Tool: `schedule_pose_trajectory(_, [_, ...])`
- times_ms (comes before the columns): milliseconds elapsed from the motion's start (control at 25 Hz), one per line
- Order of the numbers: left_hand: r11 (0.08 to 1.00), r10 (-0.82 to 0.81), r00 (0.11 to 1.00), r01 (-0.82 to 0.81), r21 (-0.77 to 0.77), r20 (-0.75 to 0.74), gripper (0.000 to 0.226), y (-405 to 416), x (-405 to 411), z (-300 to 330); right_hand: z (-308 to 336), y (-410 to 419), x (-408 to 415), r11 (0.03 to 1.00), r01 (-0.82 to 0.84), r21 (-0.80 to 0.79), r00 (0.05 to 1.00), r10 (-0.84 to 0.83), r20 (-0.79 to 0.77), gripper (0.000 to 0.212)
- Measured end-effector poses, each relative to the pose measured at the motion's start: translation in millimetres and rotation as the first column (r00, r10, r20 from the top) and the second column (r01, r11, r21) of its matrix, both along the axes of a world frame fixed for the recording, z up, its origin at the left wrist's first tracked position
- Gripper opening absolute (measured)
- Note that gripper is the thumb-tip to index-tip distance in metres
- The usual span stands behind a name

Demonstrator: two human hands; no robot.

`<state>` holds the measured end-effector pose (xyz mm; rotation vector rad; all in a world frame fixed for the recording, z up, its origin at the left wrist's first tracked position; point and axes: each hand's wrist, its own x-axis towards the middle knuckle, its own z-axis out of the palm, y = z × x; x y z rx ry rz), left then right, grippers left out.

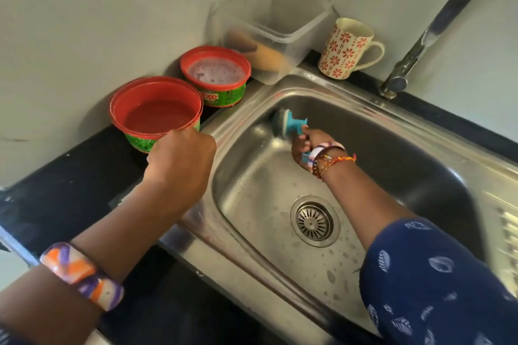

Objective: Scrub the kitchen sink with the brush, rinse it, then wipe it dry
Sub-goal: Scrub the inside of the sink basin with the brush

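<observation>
Scrubbing goes best with my right hand (304,148) gripping the brush (290,124) firmly, bristles flat against the sink (392,154) wall; my left hand (179,157) fingers curl on the red tub (155,112) rim.

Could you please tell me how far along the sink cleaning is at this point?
Scrubbing is in hand: the right hand holds the brush against the back left wall of the sink, whose floor near the drain shows soapy droplets. The left hand grips the rim of a red tub on the counter. Rinsing is left: no water shows at the tap. Wiping dry follows; no cloth is visible.
</observation>
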<state>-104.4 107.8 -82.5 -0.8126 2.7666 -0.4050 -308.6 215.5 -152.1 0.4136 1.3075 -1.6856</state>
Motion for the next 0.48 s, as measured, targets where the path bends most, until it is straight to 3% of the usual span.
schedule_pose_trajectory(40, [1.0,0.009,1.0,-0.009,0.003,0.002,0.032,-0.9,0.5,-0.7,4.2,8.6,7.9,0.998,-0.054,-0.04,0.997,0.056,0.049,0.04])
schedule_pose_trajectory(80, [1.0,0.013,1.0,-0.013,0.004,-0.002,0.031,-1.3,1.1,-1.6,7.8,18.1,25.3,0.977,-0.211,-0.008,0.976,0.211,0.055,0.044])
schedule_pose_trajectory(160, [1.0,0.008,1.0,-0.008,0.004,-0.016,0.031,-1.5,0.3,-0.8,8.5,29.2,59.8,0.876,-0.476,0.073,0.878,0.47,0.09,0.046])
schedule_pose_trajectory(200, [1.0,0.002,1.0,-0.002,0.005,-0.021,0.031,-1.2,-0.7,-0.1,6.5,28.7,62.3,0.864,-0.497,0.074,0.867,0.491,0.088,0.044])
schedule_pose_trajectory(240, [1.0,-0.001,1.0,0.001,0.004,-0.021,0.03,-0.4,-1.2,0.2,7.4,24.0,54.4,0.903,-0.425,0.069,0.905,0.422,0.052,0.041])
schedule_pose_trajectory(320, [1.0,0.002,1.0,-0.002,0.005,-0.022,0.03,2.2,-2.8,1.5,17.1,6.2,19.7,0.992,-0.111,-0.062,0.994,0.111,-0.005,0.035])
schedule_pose_trajectory(400, [1.0,0.016,0.999,-0.015,0.011,-0.036,0.03,3.6,-5.7,2.3,25.6,-2.0,-1.3,0.984,0.119,-0.135,0.993,-0.119,0.007,0.036])
schedule_pose_trajectory(480, [0.999,0.035,0.997,-0.033,0.033,-0.069,0.031,5.0,-7.8,2.9,14.7,7.6,18.0,0.993,-0.045,-0.113,0.998,0.049,0.033,0.041])
